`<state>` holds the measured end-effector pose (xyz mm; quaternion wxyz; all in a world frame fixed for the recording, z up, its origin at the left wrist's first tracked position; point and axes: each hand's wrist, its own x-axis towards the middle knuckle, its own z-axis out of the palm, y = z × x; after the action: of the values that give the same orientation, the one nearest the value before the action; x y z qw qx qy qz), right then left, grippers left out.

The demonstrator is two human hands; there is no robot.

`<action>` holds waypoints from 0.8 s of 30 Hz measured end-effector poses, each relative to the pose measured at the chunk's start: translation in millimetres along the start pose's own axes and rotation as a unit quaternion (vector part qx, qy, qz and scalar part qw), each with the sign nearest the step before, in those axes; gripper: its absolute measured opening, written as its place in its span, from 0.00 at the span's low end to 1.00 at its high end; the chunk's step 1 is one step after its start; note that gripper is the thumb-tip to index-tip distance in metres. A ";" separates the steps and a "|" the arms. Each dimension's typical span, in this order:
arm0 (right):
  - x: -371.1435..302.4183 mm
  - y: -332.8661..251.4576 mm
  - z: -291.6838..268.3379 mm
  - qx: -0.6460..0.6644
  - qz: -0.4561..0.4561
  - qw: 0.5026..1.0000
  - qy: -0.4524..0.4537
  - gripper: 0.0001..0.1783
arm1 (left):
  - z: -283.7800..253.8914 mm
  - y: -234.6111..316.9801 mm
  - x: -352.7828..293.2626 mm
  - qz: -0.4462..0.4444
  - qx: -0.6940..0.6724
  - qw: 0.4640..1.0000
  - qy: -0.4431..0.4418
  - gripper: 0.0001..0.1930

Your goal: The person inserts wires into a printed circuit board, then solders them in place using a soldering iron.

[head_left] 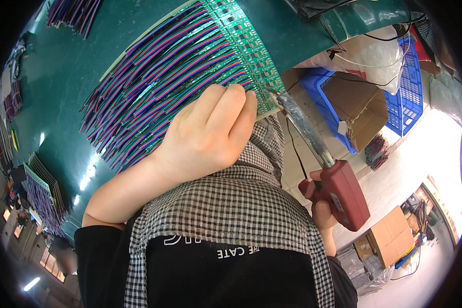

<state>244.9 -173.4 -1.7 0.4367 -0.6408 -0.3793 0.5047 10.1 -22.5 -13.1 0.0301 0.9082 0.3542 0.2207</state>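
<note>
My left hand (208, 131) is closed, its fingers curled down at the near end of a green circuit board panel (244, 41). Several thin red, blue, green and black wires (159, 82) run from the panel toward the left. The hand grips wires at the panel's near corner, though its fingertips are partly hidden. My right hand (323, 213) is wrapped around the handle of a dark red soldering gun (341, 195). The gun's long metal barrel points up and left, with its tip close to the panel's near edge, just right of my left fingers.
A green work table (61, 77) lies under the panel. More wired boards (43, 190) stand at its left edge, and a wire bundle (74, 15) lies at the far left. On the floor at right are a blue crate (318, 84) with a cardboard box (357, 105), and another carton (390, 236).
</note>
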 end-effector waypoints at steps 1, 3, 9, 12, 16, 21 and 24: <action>2.4 -4.0 3.0 0.045 0.013 0.999 0.000 0.43 | 0.3 -0.3 -0.3 0.001 0.004 1.000 0.000 0.17; 4.0 -8.5 10.8 0.080 0.016 0.996 0.016 0.42 | 4.9 -6.6 1.6 0.026 0.017 0.999 0.025 0.13; 3.3 -3.4 9.9 0.055 -0.014 0.998 0.013 0.41 | -5.3 -0.2 -1.8 0.009 0.010 1.000 -0.006 0.18; -1.9 -0.9 15.4 0.059 -0.016 0.996 0.066 0.41 | -8.0 -2.0 0.4 0.024 -0.010 0.999 -0.033 0.18; -2.2 4.1 8.5 0.040 -0.024 0.995 0.093 0.40 | -0.3 2.4 -0.8 0.026 -0.005 1.000 0.009 0.16; 6.2 0.8 11.9 -0.002 -0.049 0.995 0.083 0.40 | -23.7 -5.4 5.7 -0.054 -0.045 0.994 -0.086 0.12; 2.9 2.1 9.9 0.005 -0.056 0.994 0.097 0.39 | -44.1 -67.8 15.5 -0.116 0.007 0.992 -0.043 0.09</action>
<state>235.9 -169.7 -5.7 0.5026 -0.6619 -0.3682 0.4169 -41.1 33.8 18.2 0.0646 0.8700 0.4567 0.1744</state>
